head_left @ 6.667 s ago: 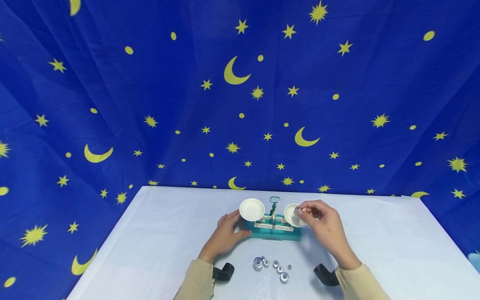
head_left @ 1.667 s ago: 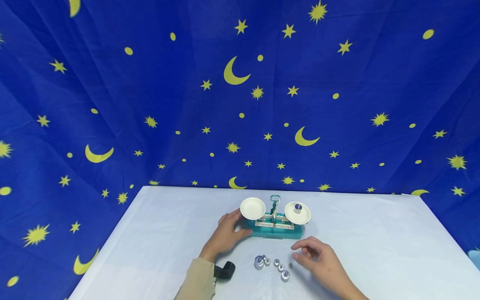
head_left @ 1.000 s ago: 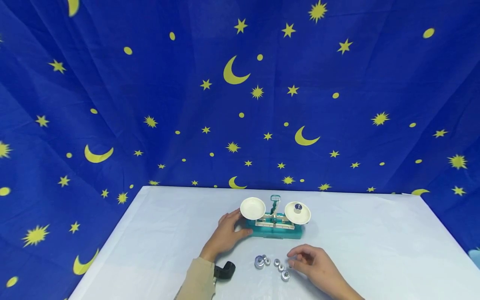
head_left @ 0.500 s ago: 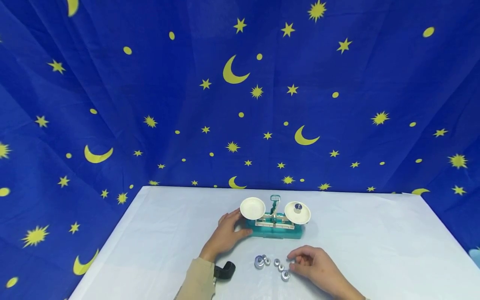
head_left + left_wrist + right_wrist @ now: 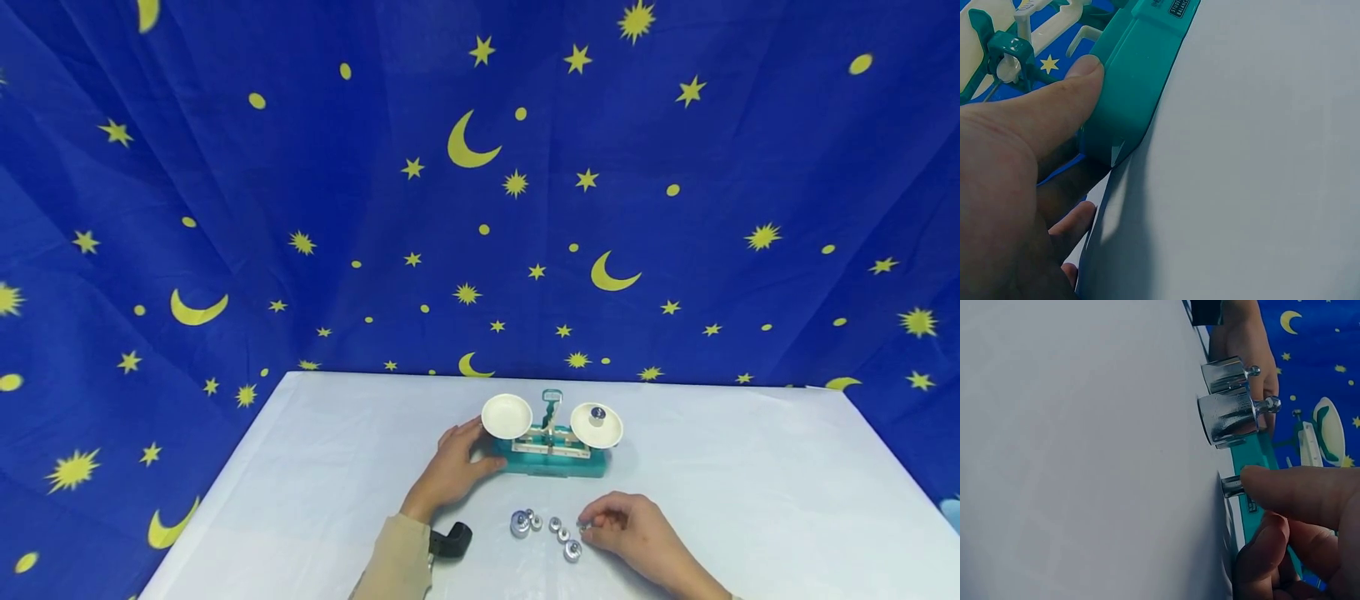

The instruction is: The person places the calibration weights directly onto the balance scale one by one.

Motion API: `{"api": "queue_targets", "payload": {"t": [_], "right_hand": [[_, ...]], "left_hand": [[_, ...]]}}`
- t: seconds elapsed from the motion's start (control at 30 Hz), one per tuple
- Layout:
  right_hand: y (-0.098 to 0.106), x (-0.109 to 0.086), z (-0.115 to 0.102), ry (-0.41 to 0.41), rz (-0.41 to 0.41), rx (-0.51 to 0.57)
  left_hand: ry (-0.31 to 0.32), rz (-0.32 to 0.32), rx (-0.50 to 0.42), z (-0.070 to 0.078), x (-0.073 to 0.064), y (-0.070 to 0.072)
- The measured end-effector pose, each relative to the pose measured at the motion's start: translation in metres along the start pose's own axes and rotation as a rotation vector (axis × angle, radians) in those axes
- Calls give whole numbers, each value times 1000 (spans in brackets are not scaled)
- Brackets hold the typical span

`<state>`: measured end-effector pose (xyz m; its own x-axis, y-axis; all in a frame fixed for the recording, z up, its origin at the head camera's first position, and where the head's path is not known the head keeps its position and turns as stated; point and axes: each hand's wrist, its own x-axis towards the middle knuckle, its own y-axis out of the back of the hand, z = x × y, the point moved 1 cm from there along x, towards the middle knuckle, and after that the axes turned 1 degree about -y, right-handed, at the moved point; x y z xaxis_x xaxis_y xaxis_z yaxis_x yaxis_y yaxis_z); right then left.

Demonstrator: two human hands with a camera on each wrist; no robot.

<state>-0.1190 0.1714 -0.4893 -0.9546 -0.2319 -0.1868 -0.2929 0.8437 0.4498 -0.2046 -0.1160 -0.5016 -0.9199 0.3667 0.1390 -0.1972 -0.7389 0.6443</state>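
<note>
A green and white balance scale (image 5: 555, 465) stands on the table, its left pan (image 5: 507, 417) bare. A silver weight (image 5: 597, 416) with a knob sits in the right pan (image 5: 611, 433). My left hand (image 5: 450, 473) grips the left end of the green base, thumb (image 5: 1082, 78) on top in the left wrist view. In front of the scale, my right hand (image 5: 637, 533) pinches a tiny silver weight (image 5: 1232, 486) by its upper part, close to the tabletop.
Several silver weights of different sizes stand left of my right hand, among them a large weight (image 5: 521, 524) and a middle-sized weight (image 5: 573, 551). A black wrist device (image 5: 452, 542) is at the left sleeve. A blue starry cloth (image 5: 480, 208) hangs behind the white table (image 5: 337, 500).
My right hand set a weight in the right pan, then came down to the loose weights. Its fingers have now closed on the tiny weight. The left hand keeps its place on the base.
</note>
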Motion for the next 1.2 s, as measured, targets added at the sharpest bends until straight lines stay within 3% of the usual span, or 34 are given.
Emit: {"api": "queue_targets", "payload": {"t": [0.5, 1.2], "right_hand": [[-2, -1, -1, -20, 35, -73], [-3, -1, 1, -12, 43, -47]], "left_hand": [[3, -4, 7, -1, 0, -1], [7, -6, 1, 0, 0, 0]]}}
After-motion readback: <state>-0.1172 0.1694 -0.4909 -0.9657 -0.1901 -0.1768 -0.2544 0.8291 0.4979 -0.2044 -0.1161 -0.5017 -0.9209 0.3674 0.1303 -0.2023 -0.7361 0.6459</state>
